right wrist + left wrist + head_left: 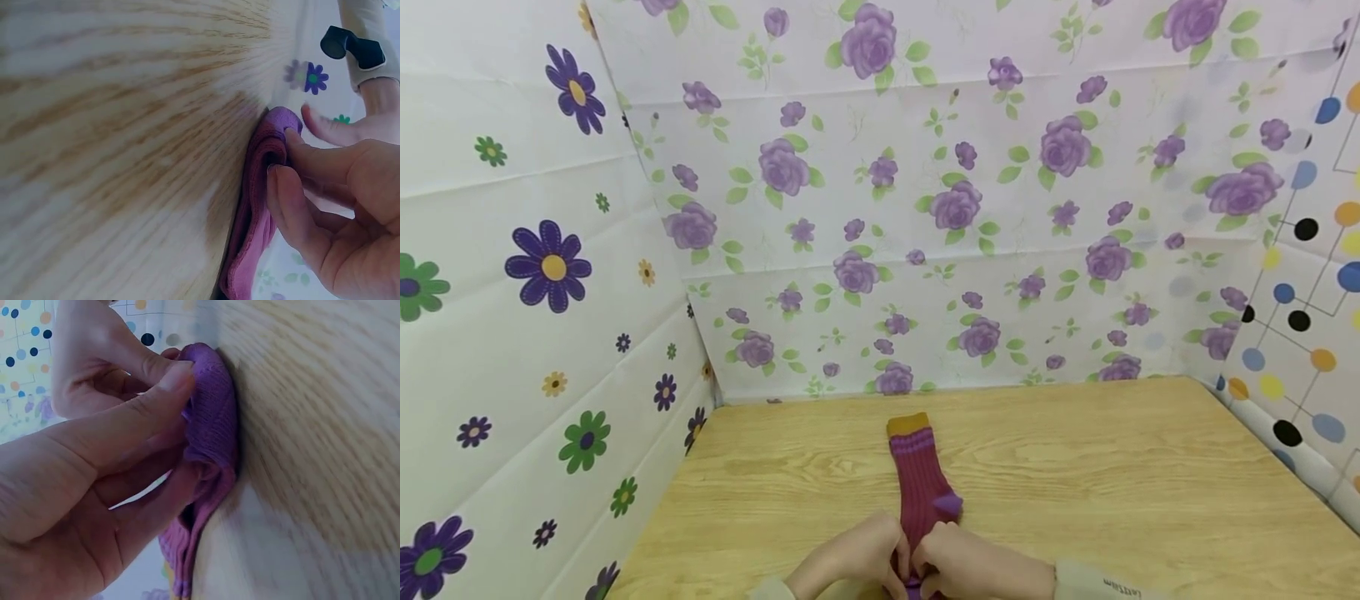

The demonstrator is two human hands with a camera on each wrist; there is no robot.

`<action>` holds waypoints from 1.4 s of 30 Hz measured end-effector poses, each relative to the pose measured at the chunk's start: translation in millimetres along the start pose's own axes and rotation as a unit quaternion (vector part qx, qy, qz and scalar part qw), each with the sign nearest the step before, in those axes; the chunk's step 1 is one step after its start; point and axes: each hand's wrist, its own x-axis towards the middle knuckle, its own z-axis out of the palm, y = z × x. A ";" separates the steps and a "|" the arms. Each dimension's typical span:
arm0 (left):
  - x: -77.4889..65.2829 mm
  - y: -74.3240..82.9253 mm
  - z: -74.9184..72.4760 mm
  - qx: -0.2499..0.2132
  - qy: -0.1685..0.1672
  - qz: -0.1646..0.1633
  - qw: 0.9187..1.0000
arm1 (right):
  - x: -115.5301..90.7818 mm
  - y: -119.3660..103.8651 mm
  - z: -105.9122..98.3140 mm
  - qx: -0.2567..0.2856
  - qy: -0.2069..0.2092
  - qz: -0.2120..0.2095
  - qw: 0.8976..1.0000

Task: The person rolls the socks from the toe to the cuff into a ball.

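A sock (917, 479) lies lengthwise on the table, with a mustard cuff at the far end, a maroon ribbed leg and a purple heel patch (949, 505). At the near end, its purple toe (212, 406) is folded over on the sock. My left hand (868, 550) pinches this fold between thumb and fingers. Beside it, my right hand (962, 562) pinches the other side of the fold, the thumb on the purple knit in the right wrist view. The hands almost touch and hide much of the foot part in the head view.
The wood-grain table (1075, 467) spreads around the sock. A sheet with purple roses (955, 204) stands behind it, a daisy-print sheet (482, 333) on the left and a dotted sheet (1307, 358) on the right. A dark wrist device (353, 47) sits on my left sleeve.
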 end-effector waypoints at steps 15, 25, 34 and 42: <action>0.3 11.5 0.3 0.070 0.000 -0.058 0.996 | 0.2 1.5 -0.4 0.036 0.021 -0.052 0.998; 1.1 6.0 -0.8 0.038 0.001 -0.023 0.999 | 0.4 1.0 0.8 0.015 0.018 -0.041 0.999; 4.9 -3.3 -3.0 -0.065 -0.022 -0.025 0.997 | 2.9 -3.4 -3.3 -0.041 0.016 -0.002 0.999; 7.7 -3.9 -2.7 -0.124 -0.008 -0.115 0.986 | 4.6 -5.3 -9.6 -0.034 -0.013 0.037 0.999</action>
